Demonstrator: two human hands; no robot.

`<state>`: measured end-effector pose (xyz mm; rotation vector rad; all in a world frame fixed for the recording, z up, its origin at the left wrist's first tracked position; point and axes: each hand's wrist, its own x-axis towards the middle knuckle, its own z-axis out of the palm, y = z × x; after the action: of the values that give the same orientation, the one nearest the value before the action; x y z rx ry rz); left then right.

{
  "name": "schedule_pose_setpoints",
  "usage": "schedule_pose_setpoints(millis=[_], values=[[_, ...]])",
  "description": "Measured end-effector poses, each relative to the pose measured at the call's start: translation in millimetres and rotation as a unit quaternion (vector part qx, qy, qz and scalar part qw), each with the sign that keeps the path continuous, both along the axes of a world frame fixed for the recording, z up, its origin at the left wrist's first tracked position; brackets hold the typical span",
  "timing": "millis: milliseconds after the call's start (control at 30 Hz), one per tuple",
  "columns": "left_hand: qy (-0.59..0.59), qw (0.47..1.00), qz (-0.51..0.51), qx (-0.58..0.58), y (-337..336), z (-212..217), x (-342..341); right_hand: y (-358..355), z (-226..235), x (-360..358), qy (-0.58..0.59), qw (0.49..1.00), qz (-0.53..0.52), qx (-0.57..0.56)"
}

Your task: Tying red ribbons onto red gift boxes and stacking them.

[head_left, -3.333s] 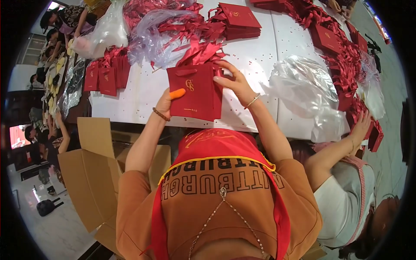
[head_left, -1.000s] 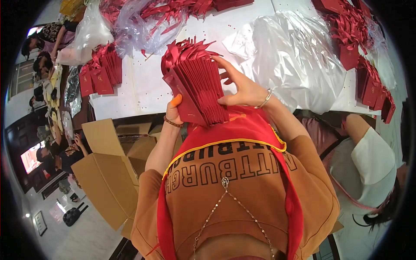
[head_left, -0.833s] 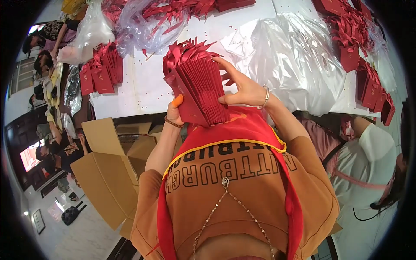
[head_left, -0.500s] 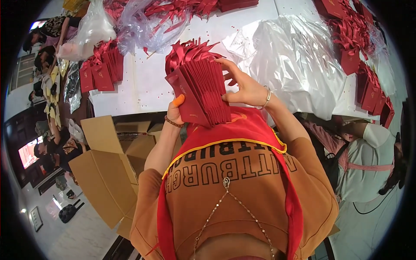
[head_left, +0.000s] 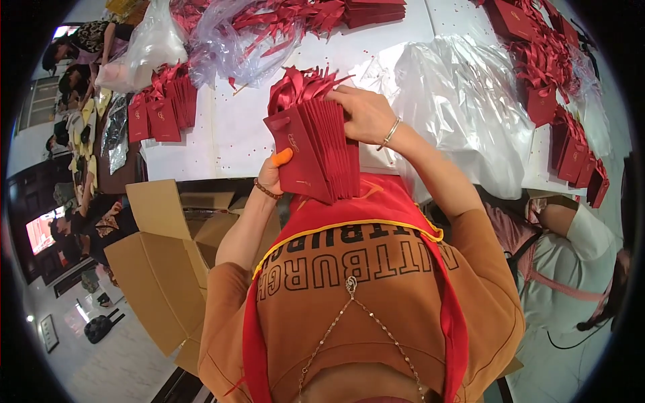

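A thick, fanned stack of small red paper gift bags stands tilted in front of my chest, at the near edge of the white table. Glossy red ribbon handles bunch at its top. My left hand is closed round the lower left side of the stack. An orange cover sits on its thumb, which presses the front bag. At the upper right corner of the stack, my right hand has its fingers bent over the rear bags, gripping them near the ribbons. Its fingertips are partly hidden.
More red gift bags stand at the left and right of the table. Clear plastic sheeting covers the table to my right. An open cardboard box is below on the left. Other people are on both sides.
My right hand has moved from the right side of the stack up to its top corner, its fingers now curled in. The stack has shifted slightly right in the picture.
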<state>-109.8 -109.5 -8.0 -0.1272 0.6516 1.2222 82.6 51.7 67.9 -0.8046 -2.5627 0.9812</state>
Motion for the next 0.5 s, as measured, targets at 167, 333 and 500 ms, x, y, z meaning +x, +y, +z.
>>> schedule_pose_setpoints(millis=[167,333,500], values=[[0.044,0.994,-0.031,0.094,-2.7,-6.0,-1.6,15.4,-0.9,5.4,0.052,0.987,0.140,-0.060],[0.037,0.997,-0.038,0.059,1.3,-9.8,-6.6,10.9,-4.9,-0.9,0.045,0.996,0.073,-0.001],[0.028,0.997,-0.024,0.064,1.8,-14.8,-10.5,40.6,-3.9,-6.9,0.012,0.945,0.046,-0.323]])
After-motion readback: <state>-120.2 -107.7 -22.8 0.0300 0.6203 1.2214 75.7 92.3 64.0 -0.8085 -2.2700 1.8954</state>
